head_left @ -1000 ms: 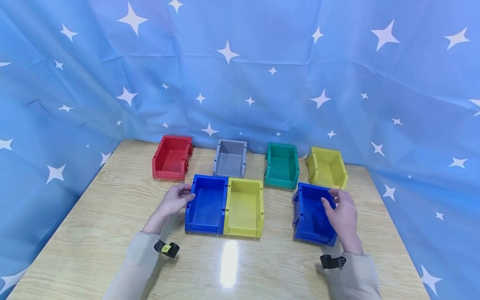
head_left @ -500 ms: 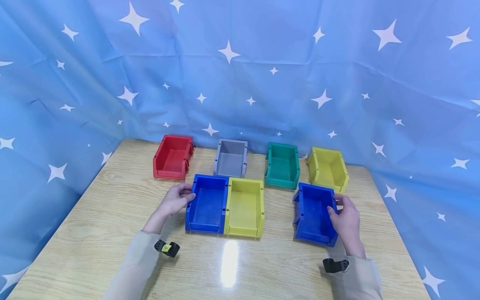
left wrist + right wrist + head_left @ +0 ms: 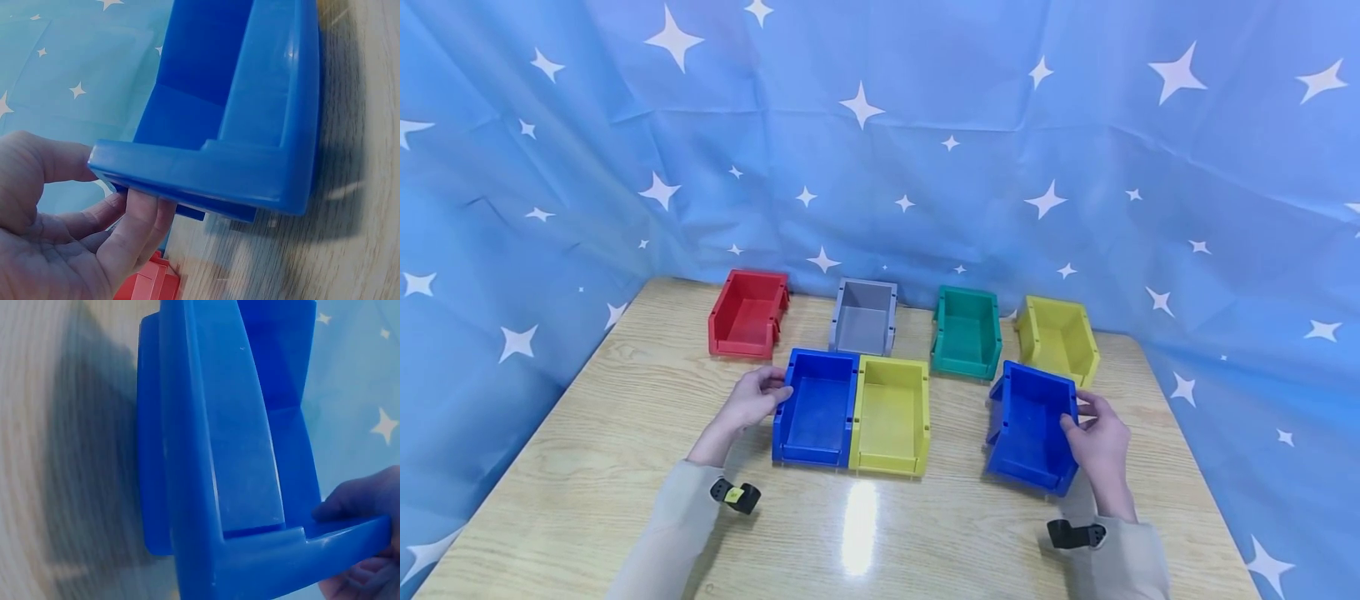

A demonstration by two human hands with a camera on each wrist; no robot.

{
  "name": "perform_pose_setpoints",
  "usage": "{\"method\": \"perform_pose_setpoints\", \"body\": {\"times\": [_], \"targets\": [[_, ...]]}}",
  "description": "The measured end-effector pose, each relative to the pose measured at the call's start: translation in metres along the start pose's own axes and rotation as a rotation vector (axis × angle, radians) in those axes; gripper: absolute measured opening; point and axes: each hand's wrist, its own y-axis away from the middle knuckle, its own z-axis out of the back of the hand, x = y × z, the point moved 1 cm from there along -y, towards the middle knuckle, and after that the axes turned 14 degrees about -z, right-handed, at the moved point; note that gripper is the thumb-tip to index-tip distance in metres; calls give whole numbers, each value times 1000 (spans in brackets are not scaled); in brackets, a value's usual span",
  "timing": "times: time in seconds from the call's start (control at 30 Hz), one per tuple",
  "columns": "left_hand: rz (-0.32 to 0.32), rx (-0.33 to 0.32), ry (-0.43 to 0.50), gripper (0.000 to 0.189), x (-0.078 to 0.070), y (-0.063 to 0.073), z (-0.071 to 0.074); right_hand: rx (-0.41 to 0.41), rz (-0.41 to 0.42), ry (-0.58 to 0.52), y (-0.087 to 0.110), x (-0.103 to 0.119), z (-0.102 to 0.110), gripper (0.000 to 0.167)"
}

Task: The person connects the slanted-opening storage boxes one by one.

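My left hand (image 3: 752, 404) pinches the left wall of a blue storage bin (image 3: 815, 408), thumb inside and fingers outside in the left wrist view. Side by side with that bin, touching it, is a yellow bin (image 3: 891, 414). Farther right, my right hand (image 3: 1100, 437) grips the right wall of another blue bin (image 3: 1036, 425), thumb over the inner side. This bin sits slightly turned and tilted, its left outer wall showing. The right wrist view shows a further blue part (image 3: 152, 437) beneath its front; I cannot tell whether it is a separate bin.
Along the table's back edge stand a red bin (image 3: 751, 315), a grey bin (image 3: 862, 318), a green bin (image 3: 967, 332) and a second yellow bin (image 3: 1060, 337). A blue starry curtain (image 3: 880, 167) hangs behind the wooden table (image 3: 587, 458).
My right hand has shifted right and slightly down along the right blue bin's wall, and that bin has turned and tilted a little. My left hand keeps its hold.
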Motion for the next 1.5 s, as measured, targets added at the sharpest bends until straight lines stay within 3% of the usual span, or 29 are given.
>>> {"method": "perform_pose_setpoints", "body": {"times": [0.53,1.0,1.5], "targets": [[2,-2,5,34,4,-1,0,-70,182,-95,18,41,-4,37],[-2,-2,13,34,3,-2,0,-22,232,-161,27,74,-18,37],[-12,-10,13,33,6,-3,0,12,256,-153,27,79,-26,37]]}}
